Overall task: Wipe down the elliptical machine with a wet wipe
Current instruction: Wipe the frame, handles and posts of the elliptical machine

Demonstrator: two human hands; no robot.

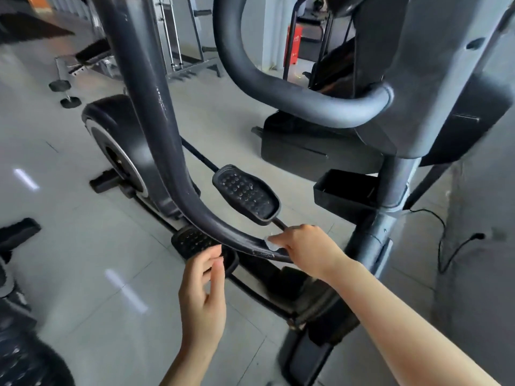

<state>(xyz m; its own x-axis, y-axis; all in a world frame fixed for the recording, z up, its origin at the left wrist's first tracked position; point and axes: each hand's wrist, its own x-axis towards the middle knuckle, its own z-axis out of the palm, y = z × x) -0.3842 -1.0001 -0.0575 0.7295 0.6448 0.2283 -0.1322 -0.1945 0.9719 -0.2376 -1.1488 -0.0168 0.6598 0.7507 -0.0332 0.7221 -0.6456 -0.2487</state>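
Place: gym floor, standing at the elliptical point(404, 93), looking down along its left swing arm point(167, 151).
Right hand point(302, 247): fingers curled over the arm's lower bend, pinching a white wipe point(271, 244) against the tube; only a small fold of wipe shows under the fingertips.
Left hand point(203, 285): free, fingers loosely bent, holding nothing, hovering just beside the arm, above the near pedal point(192, 242).
Surface: black tube, scuffed with pale marks near the wipe.
Far pedal point(246, 195): studded, beyond the arm, not touched.
Step, my reading: wiping the low curve of the arm.
Doing it well: wrap the wipe around the tube, not only on top; slide in one direction up the arm; refold to a fresh face over the scuffs.
Steadying: the left hand could brace the arm, since it likely swings under pressure.
Watch: the power cable point(443, 246) on the floor at right.
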